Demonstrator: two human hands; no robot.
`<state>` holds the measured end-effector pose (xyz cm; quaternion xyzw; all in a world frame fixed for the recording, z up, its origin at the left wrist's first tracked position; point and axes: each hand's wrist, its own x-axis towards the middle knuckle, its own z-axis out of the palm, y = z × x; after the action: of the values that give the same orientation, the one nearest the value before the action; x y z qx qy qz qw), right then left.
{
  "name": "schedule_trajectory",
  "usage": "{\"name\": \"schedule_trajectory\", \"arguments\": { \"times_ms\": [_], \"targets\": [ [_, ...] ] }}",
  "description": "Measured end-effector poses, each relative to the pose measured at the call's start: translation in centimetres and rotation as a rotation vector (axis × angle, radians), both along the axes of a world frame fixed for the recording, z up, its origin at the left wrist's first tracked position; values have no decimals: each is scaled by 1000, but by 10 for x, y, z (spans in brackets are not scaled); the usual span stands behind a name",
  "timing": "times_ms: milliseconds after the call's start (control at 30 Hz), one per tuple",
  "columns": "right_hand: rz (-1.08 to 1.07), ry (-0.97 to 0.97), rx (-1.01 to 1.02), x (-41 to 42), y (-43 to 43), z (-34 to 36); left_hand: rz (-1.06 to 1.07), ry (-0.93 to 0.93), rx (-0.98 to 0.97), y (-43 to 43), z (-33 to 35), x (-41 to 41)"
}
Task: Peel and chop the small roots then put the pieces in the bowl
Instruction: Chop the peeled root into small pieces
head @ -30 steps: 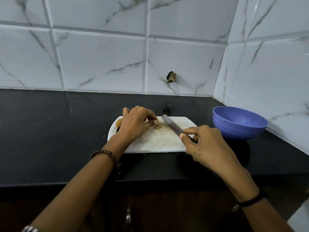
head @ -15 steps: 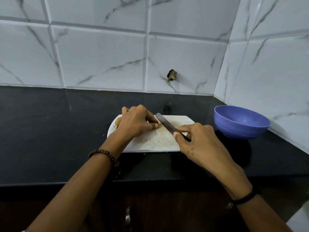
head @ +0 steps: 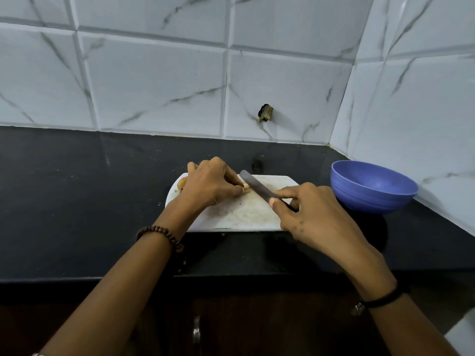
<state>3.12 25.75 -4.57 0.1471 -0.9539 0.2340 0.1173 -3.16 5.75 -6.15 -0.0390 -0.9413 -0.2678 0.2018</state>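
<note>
A white cutting board (head: 239, 214) lies on the black counter. My left hand (head: 209, 183) presses a small pale root piece (head: 246, 187) onto the board, and only its tip shows past my fingertips. My right hand (head: 308, 214) grips a knife (head: 257, 187) with the forefinger along the blade; the blade rests right against the root's tip. Another brownish root (head: 182, 185) peeks out behind my left hand at the board's left end. A blue-purple bowl (head: 372, 186) stands to the right of the board; its visible inside looks bare.
The black counter (head: 77, 201) stretches to the left, with its front edge just below the board. Tiled walls close in behind and on the right, just past the bowl. A dark chipped hole (head: 266, 113) marks the back wall. A cabinet handle (head: 196, 330) shows below.
The knife blade moved left from the middle of the board to the root at my left fingertips. My left hand stayed pressed on the root.
</note>
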Motion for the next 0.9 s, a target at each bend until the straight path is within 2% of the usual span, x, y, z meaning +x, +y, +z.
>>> {"name": "schedule_trajectory", "arguments": {
  "times_ms": [167, 400, 600, 900],
  "targets": [
    [10, -46, 63, -8, 10, 8, 7, 6, 6, 0, -1, -2],
    [-43, 71, 28, -2, 25, 12, -14, 5, 13, 0, 0, 0],
    [12, 44, 81, -4, 6, -2, -6, 20, 6, 0, -1, 0],
    [-117, 26, 114, 0, 20, -8, -16, 0, 17, -1, -2, -3]
  ]
}}
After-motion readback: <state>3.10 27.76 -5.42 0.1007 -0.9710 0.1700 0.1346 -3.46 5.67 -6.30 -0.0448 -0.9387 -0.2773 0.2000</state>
